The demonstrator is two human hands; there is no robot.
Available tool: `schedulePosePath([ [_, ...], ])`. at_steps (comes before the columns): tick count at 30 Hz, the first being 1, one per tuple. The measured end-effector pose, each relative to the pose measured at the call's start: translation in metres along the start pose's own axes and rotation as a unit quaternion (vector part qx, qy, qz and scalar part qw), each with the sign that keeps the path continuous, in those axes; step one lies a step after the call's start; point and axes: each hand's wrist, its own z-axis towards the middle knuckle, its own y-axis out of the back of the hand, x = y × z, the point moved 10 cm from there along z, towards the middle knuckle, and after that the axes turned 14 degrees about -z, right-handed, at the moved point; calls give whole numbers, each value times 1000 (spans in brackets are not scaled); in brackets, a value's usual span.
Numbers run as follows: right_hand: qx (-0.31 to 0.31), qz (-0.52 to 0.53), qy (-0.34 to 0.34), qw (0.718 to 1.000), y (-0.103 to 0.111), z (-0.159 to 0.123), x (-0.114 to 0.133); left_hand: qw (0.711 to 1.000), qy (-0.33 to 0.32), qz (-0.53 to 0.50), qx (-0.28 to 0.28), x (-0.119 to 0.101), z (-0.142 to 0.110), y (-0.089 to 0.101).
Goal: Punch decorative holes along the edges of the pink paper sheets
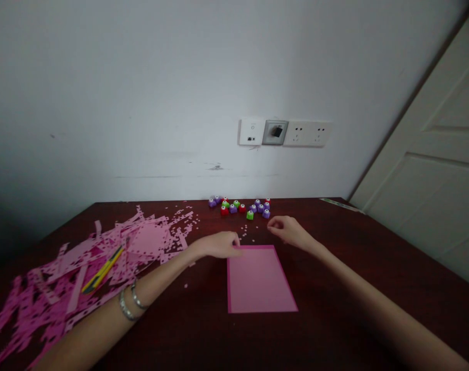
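A light pink paper sheet [259, 283] lies flat on the dark table, with darker pink showing along its left, top and right edges. My left hand [221, 244] is at its top left corner, thumb over the paper's edge and fingers curled in. Past the top right corner, just above the table, my right hand [290, 230] has its fingertips pinched together. Whatever may be between them is too small to make out. Small pale paper bits [245, 230] lie between the two hands. Behind them stand several small purple, red and green pieces with white tops [233, 208].
On the left spreads a heap of pink paper strips and scraps [149, 238], full of punched holes. A yellow utility knife [103, 270] rests on it. A narrow strip resembling a ruler [341, 205] lies at the back right. Wall sockets [307, 134] sit above the table.
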Motion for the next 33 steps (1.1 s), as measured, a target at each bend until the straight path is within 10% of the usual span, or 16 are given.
schedulePosePath([
  [7,-6,76,-8,997,-36,38,-12,980,-68,-28,-186,23,72,52],
  [21,-4,22,56,998,-46,68,3,990,-125,-50,-52,27,130,29],
  [33,-62,-13,131,989,-37,66,16,980,-175,-39,-90,22,116,35],
])
